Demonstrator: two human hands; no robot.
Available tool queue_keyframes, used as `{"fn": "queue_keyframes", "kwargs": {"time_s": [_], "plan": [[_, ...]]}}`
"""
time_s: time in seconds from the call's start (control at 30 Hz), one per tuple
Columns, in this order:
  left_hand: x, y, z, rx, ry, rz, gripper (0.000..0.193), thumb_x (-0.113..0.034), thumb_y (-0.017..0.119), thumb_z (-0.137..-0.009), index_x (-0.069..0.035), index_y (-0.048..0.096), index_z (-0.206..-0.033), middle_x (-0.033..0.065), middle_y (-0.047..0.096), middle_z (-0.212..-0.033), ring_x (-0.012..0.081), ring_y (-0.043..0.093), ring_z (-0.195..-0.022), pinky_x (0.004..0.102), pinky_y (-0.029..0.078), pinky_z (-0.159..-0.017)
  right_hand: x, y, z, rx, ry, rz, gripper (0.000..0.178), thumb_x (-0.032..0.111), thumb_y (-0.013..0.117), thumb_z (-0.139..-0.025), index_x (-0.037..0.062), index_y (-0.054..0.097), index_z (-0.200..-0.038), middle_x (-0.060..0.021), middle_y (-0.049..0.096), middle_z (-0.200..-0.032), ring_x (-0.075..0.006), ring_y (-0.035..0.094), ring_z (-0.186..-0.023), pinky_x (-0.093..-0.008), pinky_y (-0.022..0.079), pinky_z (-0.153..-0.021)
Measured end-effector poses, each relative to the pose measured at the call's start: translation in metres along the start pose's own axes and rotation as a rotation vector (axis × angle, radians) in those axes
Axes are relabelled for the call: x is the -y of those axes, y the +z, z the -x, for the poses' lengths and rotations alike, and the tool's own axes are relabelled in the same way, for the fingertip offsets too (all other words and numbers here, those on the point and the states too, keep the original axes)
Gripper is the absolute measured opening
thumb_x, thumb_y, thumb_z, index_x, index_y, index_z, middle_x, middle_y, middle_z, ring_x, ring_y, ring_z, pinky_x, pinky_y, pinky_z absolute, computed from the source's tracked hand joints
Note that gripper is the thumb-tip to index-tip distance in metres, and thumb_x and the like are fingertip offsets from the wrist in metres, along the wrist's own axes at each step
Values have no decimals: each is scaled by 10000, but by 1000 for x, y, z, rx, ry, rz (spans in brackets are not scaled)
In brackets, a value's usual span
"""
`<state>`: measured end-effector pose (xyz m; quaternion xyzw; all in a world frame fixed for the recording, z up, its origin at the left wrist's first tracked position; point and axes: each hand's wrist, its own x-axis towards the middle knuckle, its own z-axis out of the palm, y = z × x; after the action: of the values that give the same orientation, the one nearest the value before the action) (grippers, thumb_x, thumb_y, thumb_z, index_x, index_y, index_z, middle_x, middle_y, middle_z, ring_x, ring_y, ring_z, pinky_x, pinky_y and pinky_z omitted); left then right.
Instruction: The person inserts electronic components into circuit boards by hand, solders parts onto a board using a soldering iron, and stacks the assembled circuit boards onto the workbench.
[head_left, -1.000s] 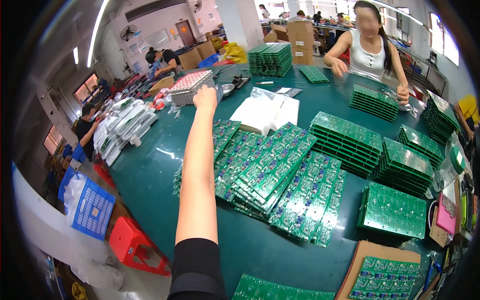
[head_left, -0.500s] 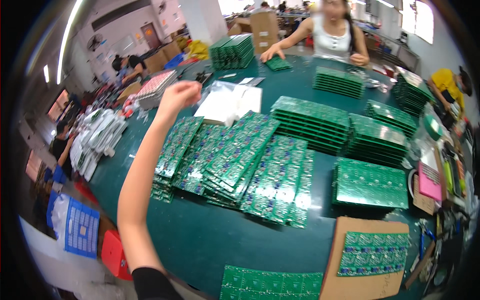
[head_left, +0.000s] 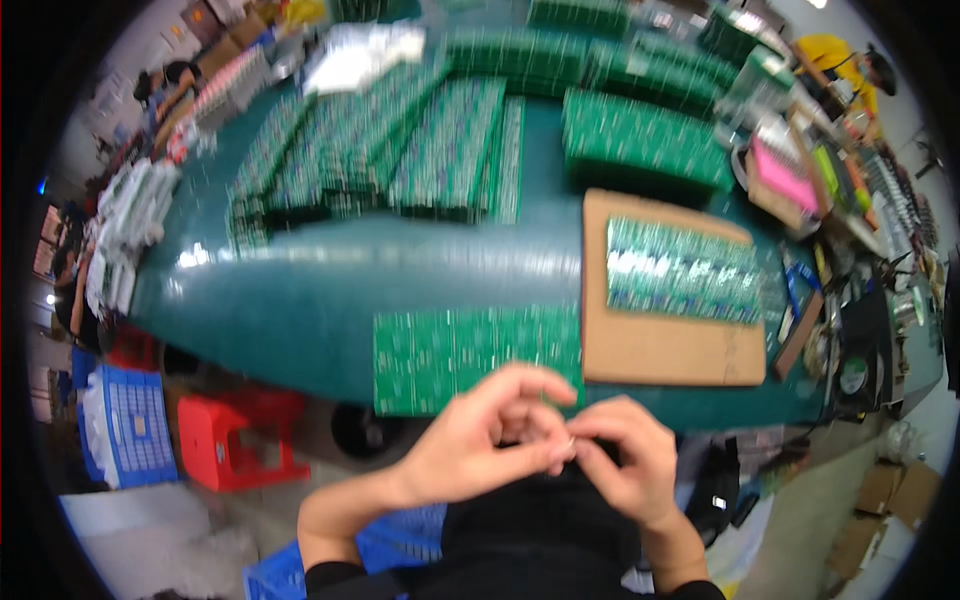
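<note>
My left hand (head_left: 485, 445) and my right hand (head_left: 632, 455) meet in front of my body, at the table's near edge. Their fingertips are pinched together around something tiny and pale, too small and blurred to name. Just beyond the left hand lies a flat green circuit board panel (head_left: 450, 350), its near edge partly covered by my fingers. To its right, a second circuit board (head_left: 685, 270), full of parts, rests on a brown cardboard sheet (head_left: 670, 352).
Overlapping circuit boards (head_left: 440, 150) are piled at the far left of the table, with a green board stack (head_left: 645, 140) to their right. Tools and a pink box (head_left: 783, 175) crowd the right side. A red stool (head_left: 235, 435) and blue crate (head_left: 150, 430) stand left.
My left hand has come back from beyond the board piles to my front. My right hand, out of view before, now meets it. The view has tipped downward.
</note>
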<state>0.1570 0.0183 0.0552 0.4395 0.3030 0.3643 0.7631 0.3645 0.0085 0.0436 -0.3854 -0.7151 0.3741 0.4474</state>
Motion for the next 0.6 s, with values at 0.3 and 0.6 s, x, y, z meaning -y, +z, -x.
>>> {"fn": "queue_keyframes", "kwargs": {"time_s": [0.3, 0.6], "plan": [[25, 9, 6, -4, -203, 4, 430, 49, 696, -869, -14, 431, -1202, 123, 680, -913, 162, 684, -834, 274, 547, -757, -11, -1, 39, 34, 113, -200, 155, -42, 710, -821, -10, 683, -970, -112, 673, -884, -169, 630, -749, -262, 509, -643], [50, 10, 17, -60, 305, -410, 442, 89, 712, -837, 25, 492, -1215, 131, 633, -1064, 187, 687, -964, 314, 568, -841, -13, 8, 39, -39, 45, -69, 163, -49, 740, -753, 10, 675, -890, -102, 665, -831, -214, 627, -742, -307, 496, -663]]}}
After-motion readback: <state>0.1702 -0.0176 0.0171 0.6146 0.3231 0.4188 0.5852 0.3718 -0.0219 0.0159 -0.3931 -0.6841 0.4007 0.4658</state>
